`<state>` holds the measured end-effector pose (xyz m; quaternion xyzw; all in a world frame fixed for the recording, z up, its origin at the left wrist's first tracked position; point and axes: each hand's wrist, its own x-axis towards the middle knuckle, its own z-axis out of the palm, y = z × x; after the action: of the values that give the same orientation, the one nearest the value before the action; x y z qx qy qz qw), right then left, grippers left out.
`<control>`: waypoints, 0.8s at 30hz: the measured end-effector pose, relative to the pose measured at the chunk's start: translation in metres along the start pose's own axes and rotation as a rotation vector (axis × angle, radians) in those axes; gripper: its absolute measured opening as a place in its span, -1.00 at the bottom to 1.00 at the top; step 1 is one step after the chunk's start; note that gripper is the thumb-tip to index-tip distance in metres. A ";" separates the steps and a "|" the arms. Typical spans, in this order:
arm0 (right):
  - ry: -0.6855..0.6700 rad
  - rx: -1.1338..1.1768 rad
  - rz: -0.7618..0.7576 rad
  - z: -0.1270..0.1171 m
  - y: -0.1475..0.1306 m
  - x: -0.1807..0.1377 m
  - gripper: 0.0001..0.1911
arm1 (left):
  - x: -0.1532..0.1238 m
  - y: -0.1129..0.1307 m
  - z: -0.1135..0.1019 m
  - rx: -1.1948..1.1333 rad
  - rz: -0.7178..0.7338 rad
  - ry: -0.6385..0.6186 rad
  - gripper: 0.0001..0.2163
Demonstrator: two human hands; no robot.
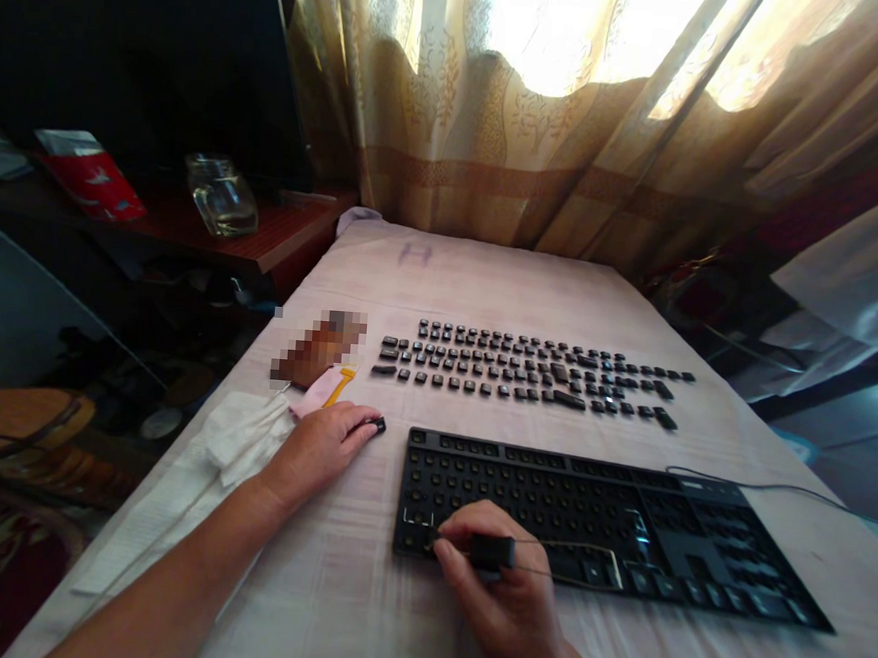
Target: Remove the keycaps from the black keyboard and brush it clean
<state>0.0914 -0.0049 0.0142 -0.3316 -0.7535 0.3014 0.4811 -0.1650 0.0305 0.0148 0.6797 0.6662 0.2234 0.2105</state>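
Left hand fingers pinch a black square keycap over open pale cloth, left of the long black keyboard; right hand fingers curl round a black-handled wire puller at the keyboard's near-left edge.

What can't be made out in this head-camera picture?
In the head view:
Brownish thing: masked by pixelation.
Legends on the laid-out keycaps and the small black key in the left hand: too small.
Keyboard: partly hidden by the right hand.
Wire tool: partly hidden by that hand's grip.
Cable: cut off by the right edge.
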 end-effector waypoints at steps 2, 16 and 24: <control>0.006 0.004 0.002 0.000 0.000 0.000 -0.91 | 0.000 -0.001 0.000 0.010 0.001 0.004 -0.72; 0.066 0.000 0.004 -0.004 -0.001 0.003 -0.90 | -0.004 0.004 -0.002 0.106 0.019 0.030 -0.88; 0.057 -0.006 0.018 -0.003 0.001 0.002 -0.91 | -0.004 0.004 -0.007 0.245 0.015 0.079 -0.75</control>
<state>0.0941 -0.0020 0.0158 -0.3481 -0.7374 0.2937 0.4988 -0.1662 0.0260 0.0228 0.6959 0.6913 0.1684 0.0977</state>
